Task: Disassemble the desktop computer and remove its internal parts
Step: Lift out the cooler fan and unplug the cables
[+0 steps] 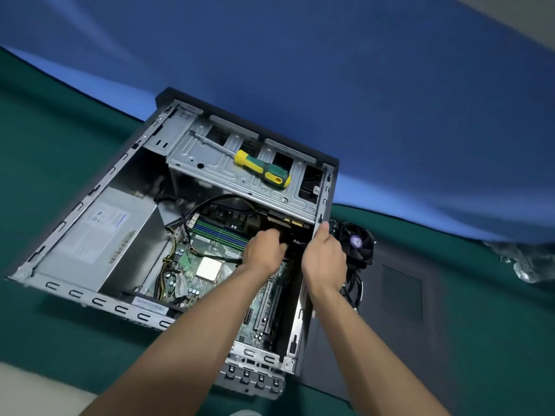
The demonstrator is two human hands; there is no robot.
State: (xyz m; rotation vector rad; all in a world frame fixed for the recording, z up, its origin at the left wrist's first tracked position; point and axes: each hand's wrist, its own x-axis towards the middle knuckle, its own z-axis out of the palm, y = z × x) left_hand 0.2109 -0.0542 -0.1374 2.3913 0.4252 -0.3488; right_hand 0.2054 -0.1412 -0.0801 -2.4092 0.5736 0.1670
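The open grey sheet-metal desktop computer case (pixel 168 205) lies on its side in the middle of the green cloth-covered worktop (pixel 45 145), so I can reach straight down onto the green motherboard (pixel 210 256). My left hand (pixel 264 250) is down inside, near the right wall. Its fingers are curled around something dark there, a cable or connector I think, though my knuckles hide exactly what. My right hand (pixel 324 259) grips the case's thin right edge, thumb up along the metal. I judge that this steadies the box while I pull.

The bare silvery square processor (pixel 210 269) sits exposed just left of my left wrist, with no cooler on it. The black finned cooler with its fan (pixel 359 243) rests outside on the worktop, just right of my right hand. Blue memory slots (pixel 219 232) run just beyond it. The boxy dull-grey power supply (pixel 99 235) fills the left side.

I parked the yellow-and-green rubber-handled screwdriver (pixel 261 169) on the perforated steel drive cage (pixel 240 172) at the far end, within reach. A dark flat side panel (pixel 399 292) lies to the right.
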